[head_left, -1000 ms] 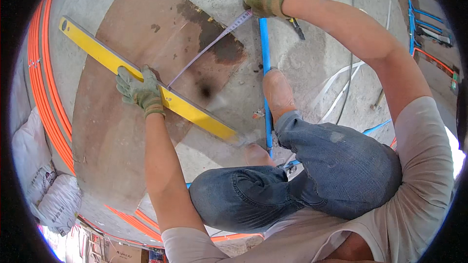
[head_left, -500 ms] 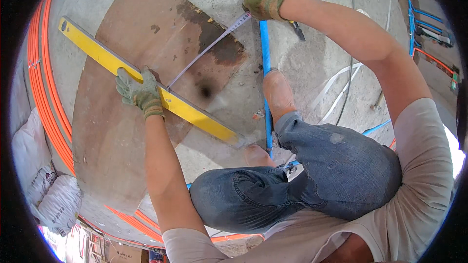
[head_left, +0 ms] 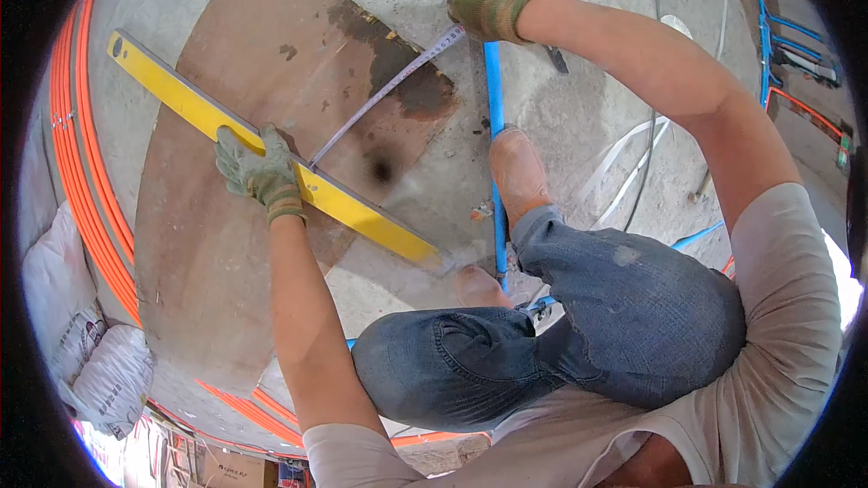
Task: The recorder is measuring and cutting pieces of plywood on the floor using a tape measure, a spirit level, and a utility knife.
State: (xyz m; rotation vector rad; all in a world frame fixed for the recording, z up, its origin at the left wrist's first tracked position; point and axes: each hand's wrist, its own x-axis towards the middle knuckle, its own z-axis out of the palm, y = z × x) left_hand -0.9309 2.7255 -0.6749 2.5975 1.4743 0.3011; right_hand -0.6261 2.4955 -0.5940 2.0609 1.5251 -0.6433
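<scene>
A long yellow spirit level (head_left: 357,209) lies slantwise across a brown, stained board (head_left: 212,285) on the floor. My left hand (head_left: 262,165), in a grey-green glove, grips the level near its middle. From the level's edge beside those fingers, a white tape measure blade (head_left: 378,101) stretches over the board to the upper right. At its other end my gloved right hand (head_left: 488,7) is closed round the tape measure, whose case the glove hides. A dark tool tip (head_left: 556,60) shows below this wrist, and a yellow-and-black end above the glove; whether they belong together I cannot tell.
A blue pipe (head_left: 494,117) runs along the floor between the board and my foot (head_left: 519,170). Orange conduits (head_left: 90,126) curve past on the left, near white sacks (head_left: 108,375). A black cable (head_left: 653,99) and white strips (head_left: 637,158) lie at right.
My right hand has shifted very slightly, and more of the yellow-and-black end shows above it. The level and my left hand stay in place.
</scene>
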